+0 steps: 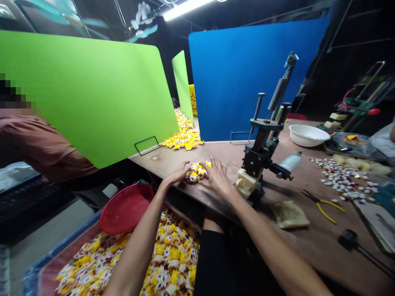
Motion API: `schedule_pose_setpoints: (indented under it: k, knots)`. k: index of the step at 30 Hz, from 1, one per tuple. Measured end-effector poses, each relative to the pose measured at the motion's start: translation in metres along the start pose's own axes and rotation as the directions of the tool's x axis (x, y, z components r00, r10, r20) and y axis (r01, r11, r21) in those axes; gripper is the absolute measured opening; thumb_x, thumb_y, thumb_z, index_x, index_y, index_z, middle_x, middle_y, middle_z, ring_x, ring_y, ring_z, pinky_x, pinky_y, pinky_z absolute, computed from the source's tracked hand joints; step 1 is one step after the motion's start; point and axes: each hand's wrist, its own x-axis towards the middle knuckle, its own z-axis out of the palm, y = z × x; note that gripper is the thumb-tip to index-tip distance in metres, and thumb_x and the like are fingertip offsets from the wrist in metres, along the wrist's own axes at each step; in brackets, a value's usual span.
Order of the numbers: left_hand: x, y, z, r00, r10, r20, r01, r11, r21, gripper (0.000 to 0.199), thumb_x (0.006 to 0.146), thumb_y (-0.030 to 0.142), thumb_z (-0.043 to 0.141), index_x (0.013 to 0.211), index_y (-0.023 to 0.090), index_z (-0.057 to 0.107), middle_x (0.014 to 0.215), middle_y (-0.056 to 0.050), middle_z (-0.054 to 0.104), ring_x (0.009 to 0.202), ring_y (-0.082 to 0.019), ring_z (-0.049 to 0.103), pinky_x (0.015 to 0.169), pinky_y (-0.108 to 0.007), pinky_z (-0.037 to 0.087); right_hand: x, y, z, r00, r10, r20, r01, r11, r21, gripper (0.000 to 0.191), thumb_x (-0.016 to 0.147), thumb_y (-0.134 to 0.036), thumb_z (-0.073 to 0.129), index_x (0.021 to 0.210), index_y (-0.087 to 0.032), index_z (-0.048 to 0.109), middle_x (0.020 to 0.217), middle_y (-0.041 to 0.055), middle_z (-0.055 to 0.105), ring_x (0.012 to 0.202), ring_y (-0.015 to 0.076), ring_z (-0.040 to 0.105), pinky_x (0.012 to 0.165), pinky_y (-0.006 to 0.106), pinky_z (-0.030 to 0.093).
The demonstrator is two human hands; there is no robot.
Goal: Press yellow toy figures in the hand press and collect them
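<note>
A small heap of yellow-and-white plastic pieces [197, 172] lies near the front edge of the wooden table. My left hand [176, 176] touches the heap from its left side, fingers stretched out and curving a little inward. On the opposite side, my right hand [218, 177] rests with spread fingers against the pieces. Both hands cup around the heap without closing on any piece. Just right of my right hand stands a hand press [261, 152] with a cream-coloured block [246, 183] at its base.
Below the table edge, a large bin holds many similar pieces [173, 255] and a red basin [126, 209]. More pieces [183, 139] lie between the green panel [92, 94] and blue panel [247, 82]. Yellow-handled pliers [324, 205] and a white bowl [309, 136] are at right. Another person [40, 144] sits left.
</note>
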Motion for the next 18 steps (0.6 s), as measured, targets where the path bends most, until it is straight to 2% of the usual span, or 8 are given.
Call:
schedule_pose_setpoints:
  k: [2,4,6,9,12,15,17,18]
  knots:
    - [0.017,0.013,0.004,0.993,-0.022,0.112,0.015,0.998,0.062,0.051,0.082,0.034,0.078,0.127,0.012,0.071,0.075,-0.005,0.075,0.064,-0.024,0.069,0.068,-0.036,0.06,0.049,0.015,0.002,0.994,0.067,0.092,-0.063,0.997,-0.045,0.089,0.08,-0.039,0.098,0.157,-0.024,0.055,0.175,0.0262,0.031,0.156,0.0558,0.038,0.117,0.077,0.041]
    - [0.027,0.025,0.013,0.989,-0.032,0.147,0.017,0.995,0.102,0.04,0.08,0.031,0.081,0.113,0.01,0.075,0.075,-0.007,0.076,0.07,-0.025,0.071,0.073,-0.035,0.059,0.071,0.029,0.005,0.989,0.052,0.136,-0.049,0.998,-0.031,0.093,0.075,-0.042,0.101,0.154,-0.021,0.056,0.162,0.0246,0.051,0.143,0.0465,0.055,0.115,0.064,0.048]
    - [0.024,0.033,0.021,0.991,-0.038,0.13,0.023,0.993,0.116,0.032,0.082,0.032,0.081,0.103,0.008,0.076,0.082,-0.01,0.079,0.081,-0.025,0.072,0.082,-0.033,0.059,0.071,0.037,0.009,0.987,0.014,0.16,-0.011,1.0,-0.02,0.094,0.079,-0.042,0.096,0.157,-0.019,0.05,0.153,0.0213,0.06,0.137,0.0375,0.06,0.115,0.052,0.049]
    - [-0.004,0.026,0.023,0.999,-0.034,0.041,0.03,0.995,0.097,0.037,0.088,0.036,0.078,0.11,0.007,0.075,0.102,-0.011,0.081,0.097,-0.021,0.071,0.091,-0.028,0.055,0.05,0.036,0.021,0.984,-0.053,0.169,0.054,0.999,0.0,0.093,0.084,-0.035,0.087,0.163,-0.014,0.041,0.151,0.0241,0.06,0.137,0.038,0.058,0.113,0.048,0.048]
    - [-0.071,-0.016,0.015,0.995,-0.057,-0.081,0.063,0.995,0.073,0.041,0.091,0.047,0.077,0.115,0.014,0.077,0.108,-0.007,0.08,0.098,-0.021,0.071,0.089,-0.027,0.055,0.011,0.019,0.051,0.979,-0.182,0.086,0.185,0.982,-0.024,0.086,0.085,-0.037,0.081,0.162,-0.021,0.046,0.142,0.0199,0.062,0.128,0.0409,0.059,0.104,0.05,0.051]
    - [-0.184,-0.083,0.011,0.961,-0.126,-0.245,0.081,0.98,-0.184,0.045,0.094,0.054,0.074,0.118,0.016,0.077,0.107,-0.006,0.079,0.096,-0.02,0.071,0.086,-0.027,0.056,-0.062,-0.02,0.109,0.937,-0.331,0.112,0.334,0.943,-0.009,0.092,0.081,-0.029,0.079,0.166,-0.033,0.044,0.14,0.0158,0.062,0.12,0.0398,0.061,0.096,0.049,0.054]
    - [-0.265,-0.134,0.01,0.899,-0.365,-0.241,0.263,0.892,-0.368,0.051,0.092,0.056,0.077,0.124,0.017,0.077,0.111,-0.008,0.079,0.099,-0.023,0.073,0.085,-0.03,0.058,-0.117,-0.054,0.163,0.914,-0.31,0.263,0.291,0.95,0.108,0.093,0.078,-0.024,0.08,0.164,-0.035,0.047,0.143,0.0151,0.061,0.125,0.041,0.061,0.095,0.049,0.055]
    - [-0.3,-0.157,0.008,0.812,-0.531,-0.242,0.392,0.804,-0.447,0.052,0.09,0.056,0.079,0.125,0.018,0.076,0.111,-0.008,0.08,0.099,-0.023,0.074,0.083,-0.031,0.059,-0.139,-0.071,0.192,0.896,-0.261,0.358,0.204,0.96,0.189,0.09,0.076,-0.024,0.082,0.16,-0.034,0.051,0.147,0.0151,0.06,0.131,0.0419,0.06,0.099,0.051,0.055]
